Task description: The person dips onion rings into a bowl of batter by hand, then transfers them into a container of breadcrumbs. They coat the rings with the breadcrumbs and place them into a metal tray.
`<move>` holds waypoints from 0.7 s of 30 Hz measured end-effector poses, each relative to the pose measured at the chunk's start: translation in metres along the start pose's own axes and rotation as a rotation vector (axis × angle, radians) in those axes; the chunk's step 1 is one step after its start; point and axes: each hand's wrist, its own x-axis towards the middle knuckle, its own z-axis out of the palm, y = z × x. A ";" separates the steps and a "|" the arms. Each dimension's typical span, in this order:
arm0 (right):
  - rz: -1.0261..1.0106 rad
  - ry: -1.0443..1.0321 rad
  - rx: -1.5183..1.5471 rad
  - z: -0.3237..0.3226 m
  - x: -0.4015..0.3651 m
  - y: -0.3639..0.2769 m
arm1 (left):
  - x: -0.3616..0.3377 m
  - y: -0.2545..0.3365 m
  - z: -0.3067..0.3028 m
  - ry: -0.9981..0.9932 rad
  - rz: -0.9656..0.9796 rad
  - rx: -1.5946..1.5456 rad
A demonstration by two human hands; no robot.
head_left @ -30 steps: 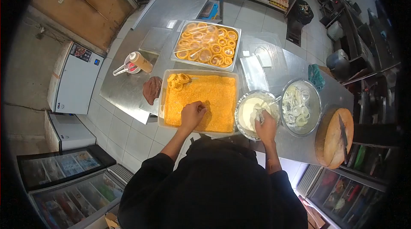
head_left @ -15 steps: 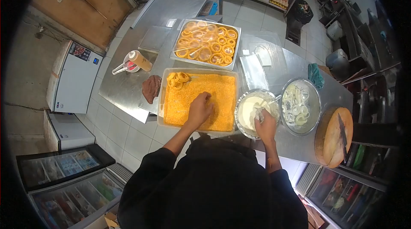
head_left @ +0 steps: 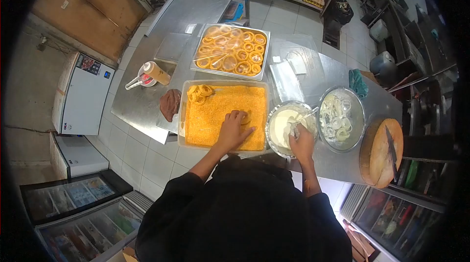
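My left hand (head_left: 235, 132) rests in the orange breadcrumbs (head_left: 205, 120) of a shallow plastic tub (head_left: 182, 130), fingers curved and thumb spread apart. A crumb-covered ring shape seems to lie by its fingertips. Several coated rings (head_left: 199, 93) are piled in the tub's far left corner. Over the bowl of pale batter (head_left: 280, 127), my right hand (head_left: 302, 143) has its batter-smeared fingers drawn together and low. Whatever they pinch is hidden by batter. A utensil handle (head_left: 310, 113) leans on that bowl's rim. To the right, a metal bowl (head_left: 363, 127) contains sliced onion rings (head_left: 338, 121).
Behind the tub stands a metal tray (head_left: 267, 51) of coated rings under plastic film. A round chopping board (head_left: 374, 156) with a knife (head_left: 391, 149) sits far right. At left are a sauce bottle (head_left: 157, 72), a brown cloth (head_left: 169, 105) and a small container (head_left: 145, 80).
My left hand has lowered onto the crumbs, its thumb now spread out to the right. My right hand stays at the batter bowl. The whole view has shifted slightly.
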 end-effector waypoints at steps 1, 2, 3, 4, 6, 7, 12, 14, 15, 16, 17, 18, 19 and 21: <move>-0.006 0.004 0.003 0.000 0.000 0.000 | -0.003 -0.002 0.001 0.034 0.052 0.075; -0.013 0.008 0.007 0.000 0.000 0.000 | -0.007 -0.004 0.003 0.034 0.049 0.075; -0.015 0.005 0.008 0.000 0.000 -0.001 | -0.010 -0.002 0.003 0.056 0.057 0.159; -0.009 -0.003 0.007 -0.001 0.000 -0.001 | -0.013 -0.001 0.003 0.077 0.066 0.243; -0.006 -0.010 0.005 -0.001 0.001 -0.001 | -0.016 -0.002 0.004 0.053 0.056 0.242; -0.009 -0.006 0.000 -0.001 0.000 0.000 | -0.017 -0.003 0.005 0.027 0.048 0.240; 0.011 -0.010 -0.003 -0.002 0.001 -0.002 | -0.011 -0.014 0.009 -0.042 -0.028 -0.078; 0.000 0.004 -0.002 -0.001 0.000 -0.001 | -0.008 -0.025 0.006 -0.040 -0.080 -0.263; 0.003 0.003 -0.001 0.000 -0.001 0.000 | -0.006 -0.023 -0.004 0.001 -0.090 -0.124; 0.003 0.001 -0.006 0.000 0.000 0.001 | -0.007 -0.020 -0.012 0.042 -0.100 0.015; 0.003 0.000 -0.011 0.001 0.000 0.001 | -0.010 -0.017 -0.019 0.042 -0.101 0.016; 0.003 0.001 -0.011 0.000 0.000 0.001 | -0.012 -0.013 -0.024 -0.073 -0.190 0.159; -0.001 0.009 -0.008 0.000 0.000 0.001 | -0.015 -0.008 -0.029 -0.190 -0.277 0.303; -0.006 0.016 -0.003 0.001 -0.001 0.000 | -0.026 0.008 -0.035 -0.183 -0.261 0.383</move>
